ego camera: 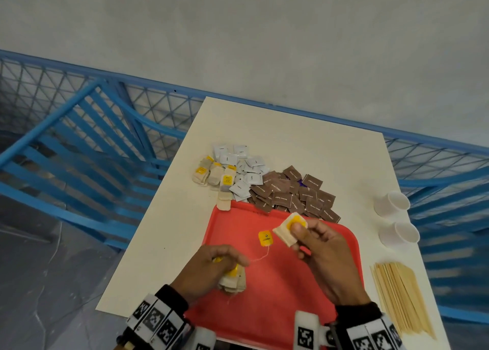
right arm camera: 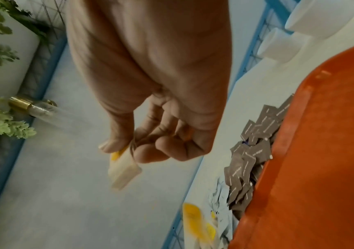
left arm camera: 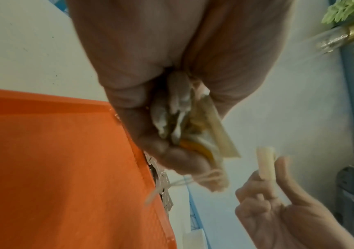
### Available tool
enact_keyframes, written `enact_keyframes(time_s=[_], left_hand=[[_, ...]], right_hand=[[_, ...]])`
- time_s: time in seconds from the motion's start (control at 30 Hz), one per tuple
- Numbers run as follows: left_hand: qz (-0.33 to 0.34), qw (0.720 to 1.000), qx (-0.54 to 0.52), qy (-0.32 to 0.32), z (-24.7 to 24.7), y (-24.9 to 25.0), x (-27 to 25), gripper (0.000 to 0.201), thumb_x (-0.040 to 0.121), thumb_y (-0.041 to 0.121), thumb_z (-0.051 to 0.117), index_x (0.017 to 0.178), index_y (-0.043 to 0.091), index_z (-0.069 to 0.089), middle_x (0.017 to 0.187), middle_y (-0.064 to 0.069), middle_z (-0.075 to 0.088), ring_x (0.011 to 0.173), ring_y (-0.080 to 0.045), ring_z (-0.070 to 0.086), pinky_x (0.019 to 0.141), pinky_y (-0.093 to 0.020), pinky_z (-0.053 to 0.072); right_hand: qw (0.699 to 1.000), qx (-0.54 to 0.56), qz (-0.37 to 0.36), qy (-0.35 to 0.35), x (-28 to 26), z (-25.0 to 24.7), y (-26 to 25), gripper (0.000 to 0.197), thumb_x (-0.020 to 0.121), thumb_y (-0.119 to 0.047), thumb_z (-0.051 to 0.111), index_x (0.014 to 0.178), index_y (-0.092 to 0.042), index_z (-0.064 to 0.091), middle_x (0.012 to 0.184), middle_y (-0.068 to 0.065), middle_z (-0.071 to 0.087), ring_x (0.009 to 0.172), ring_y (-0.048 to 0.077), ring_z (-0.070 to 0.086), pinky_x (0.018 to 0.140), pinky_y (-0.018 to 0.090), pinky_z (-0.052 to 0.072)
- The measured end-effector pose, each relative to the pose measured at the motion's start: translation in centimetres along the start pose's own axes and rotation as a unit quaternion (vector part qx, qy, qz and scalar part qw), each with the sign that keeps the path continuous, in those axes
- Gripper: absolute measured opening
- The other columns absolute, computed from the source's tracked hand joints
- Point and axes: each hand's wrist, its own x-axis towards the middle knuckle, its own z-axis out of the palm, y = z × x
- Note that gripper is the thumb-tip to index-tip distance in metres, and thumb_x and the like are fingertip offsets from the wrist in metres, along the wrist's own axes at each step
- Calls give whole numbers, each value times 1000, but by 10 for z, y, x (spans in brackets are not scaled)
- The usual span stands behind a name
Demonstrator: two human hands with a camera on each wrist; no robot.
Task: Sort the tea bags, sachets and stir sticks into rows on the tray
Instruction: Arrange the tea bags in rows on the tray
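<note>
Left hand: the left hand (ego camera: 211, 267) is curled tight around a bunch of tea bags (ego camera: 234, 283), held low over the near left part of the tray; likely kept as a stock to deal from, so each bag need not be fetched from the pile
Right hand: the right hand (ego camera: 321, 251) pinches a single tea bag (ego camera: 287, 232) between thumb and fingers, lifted above the middle of the tray; the hold at one end leaves the bag free to be laid flat
Loose tag: a yellow tag (ego camera: 265, 238) hangs between the two hands on a thin string (ego camera: 260, 257) that runs back towards the left bunch; which bag it belongs to is not plain, and it looks as if the strings may be tangled, which would explain the hands drawing apart
Tray: the red tray (ego camera: 267, 310) lies on the white worktop (ego camera: 164, 243) directly under both hands; no row shows on its visible surface, so the sorting seems barely begun
Stir sticks: a sheaf of wooden stir sticks (ego camera: 402, 294) lies on the worktop just right of the tray, untouched
Cups: two white paper cups (ego camera: 397, 217) stand beyond the sticks near the right edge
Sachets: brown sachets (ego camera: 293, 193) are heaped against the tray's far rim, some overlapping it; white sachets (ego camera: 243, 169) lie just left of them
Remaining tea bags: more tea bags (ego camera: 214, 176) sit at the left end of that heap, farthest from the right hand
Behind: blue railings (ego camera: 79, 143) stand past the worktop
</note>
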Motion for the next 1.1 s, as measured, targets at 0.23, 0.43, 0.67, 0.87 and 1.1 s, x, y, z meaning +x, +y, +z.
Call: enact_keyframes(time_s=[0.23, 0.43, 0.67, 0.87, 1.1], left_hand=[[-29, 998, 23, 56, -13, 6, -6, 27, 94, 10, 55, 86, 17, 80, 69, -10, 67, 63, -28, 57, 55, -31, 43], [21, 1000, -13, 0, -18, 17, -10, 52, 79, 54, 72, 92, 3, 76, 72, -15, 65, 61, -26, 54, 59, -38, 40], [61, 989, 113, 70, -24, 22, -4, 16, 82, 36, 79, 76, 21, 79, 76, 3, 71, 69, -7, 62, 69, -26, 47], [6, 943, 286, 171, -82, 35, 7, 9, 86, 22, 76, 79, 18, 80, 85, 6, 69, 71, -12, 66, 44, -20, 50], [-131, 908, 373, 139, -88, -12, 62, 30, 83, 30, 80, 70, 3, 76, 61, -6, 70, 37, -8, 58, 41, -20, 48]], right_hand=[[979, -200, 20, -39, -8, 18, 19, 13, 93, -20, 66, 85, -14, 75, 63, 2, 63, 60, 12, 50, 58, 25, 38], [976, -176, 16, -126, -5, 50, 19, 8, 92, -13, 68, 87, -10, 73, 60, -6, 61, 54, 2, 49, 54, 13, 38], [991, -118, 40, -49, 2, 62, 31, 11, 91, -12, 68, 92, -2, 71, 69, 3, 69, 59, 8, 58, 56, 20, 45], [986, -138, 63, 66, 25, 31, 52, 7, 94, -11, 63, 90, -10, 69, 69, 10, 66, 62, 19, 54, 61, 31, 44], [966, -236, 97, 33, 21, 23, 81, 13, 93, -16, 65, 86, -9, 72, 61, 0, 64, 59, 10, 51, 59, 27, 39]])
